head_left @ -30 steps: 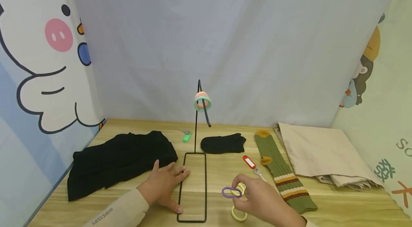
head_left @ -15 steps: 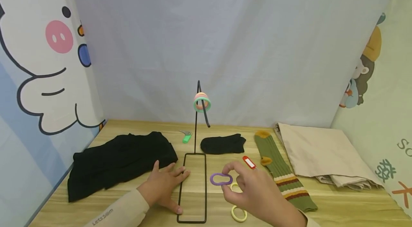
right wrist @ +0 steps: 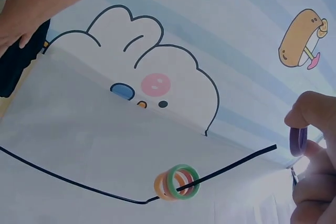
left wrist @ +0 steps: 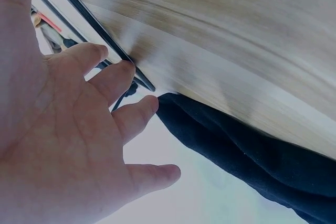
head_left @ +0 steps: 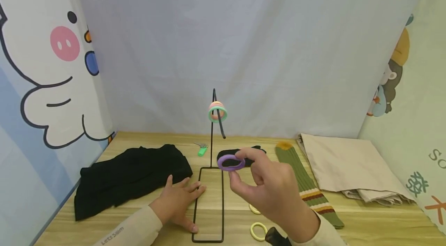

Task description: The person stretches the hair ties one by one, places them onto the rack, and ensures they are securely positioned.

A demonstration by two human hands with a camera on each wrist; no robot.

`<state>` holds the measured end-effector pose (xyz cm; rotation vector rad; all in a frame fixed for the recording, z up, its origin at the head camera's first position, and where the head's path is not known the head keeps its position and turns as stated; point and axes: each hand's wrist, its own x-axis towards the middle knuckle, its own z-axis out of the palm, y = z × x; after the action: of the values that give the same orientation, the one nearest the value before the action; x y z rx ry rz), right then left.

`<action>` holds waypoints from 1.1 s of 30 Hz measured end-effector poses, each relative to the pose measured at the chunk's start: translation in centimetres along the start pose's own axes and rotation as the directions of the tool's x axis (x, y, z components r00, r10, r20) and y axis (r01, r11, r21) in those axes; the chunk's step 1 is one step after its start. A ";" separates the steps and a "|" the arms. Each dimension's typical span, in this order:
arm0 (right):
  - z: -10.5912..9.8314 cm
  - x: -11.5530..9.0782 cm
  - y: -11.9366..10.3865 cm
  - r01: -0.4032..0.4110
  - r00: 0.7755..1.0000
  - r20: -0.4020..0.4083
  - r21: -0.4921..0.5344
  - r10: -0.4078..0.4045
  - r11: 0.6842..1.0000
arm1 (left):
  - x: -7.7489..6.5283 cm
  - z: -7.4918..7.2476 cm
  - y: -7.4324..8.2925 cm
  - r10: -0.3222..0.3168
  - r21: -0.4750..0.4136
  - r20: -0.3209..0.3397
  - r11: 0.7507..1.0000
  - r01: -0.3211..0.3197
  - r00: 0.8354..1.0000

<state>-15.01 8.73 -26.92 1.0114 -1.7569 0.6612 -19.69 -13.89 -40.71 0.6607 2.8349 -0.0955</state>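
Observation:
My right hand pinches a purple ring between thumb and index finger, above the table and in front of a black sock. My left hand lies with spread fingers across the left bar of the black wire stand's base. The stand's arm carries several rings, a green ring outermost. In the right wrist view, the purple ring is apart from the arm's free tip. Two yellow rings, one in front and one partly hidden, lie beside the base.
Black cloth lies at the left. Behind the base is a key with a green tag. A green striped sock and folded beige cloth lie at the right. A pale curtain hangs behind the table.
My right hand has lifted the purple ring up and away from the yellow rings, toward the stand's arm. It now covers the red-tagged key. The left hand stays in place.

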 end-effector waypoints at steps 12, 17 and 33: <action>2.6 2.4 2.3 -0.029 0.999 0.032 -0.154 0.034 0.988 | 0.1 0.2 0.0 -0.008 0.008 0.031 1.000 0.007 0.999; 4.2 2.7 3.7 -0.053 0.998 0.026 -0.232 0.060 0.971 | 0.1 0.2 0.0 0.002 -0.004 0.020 1.000 -0.002 1.000; 6.4 0.9 5.1 -0.205 0.966 0.097 -0.273 0.239 0.940 | 0.0 -0.1 0.0 -0.005 -0.001 0.024 1.000 0.005 1.000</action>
<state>-22.53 5.94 -28.49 0.6926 -2.0317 0.4934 -19.68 -13.90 -40.58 0.6485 2.8138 -0.1014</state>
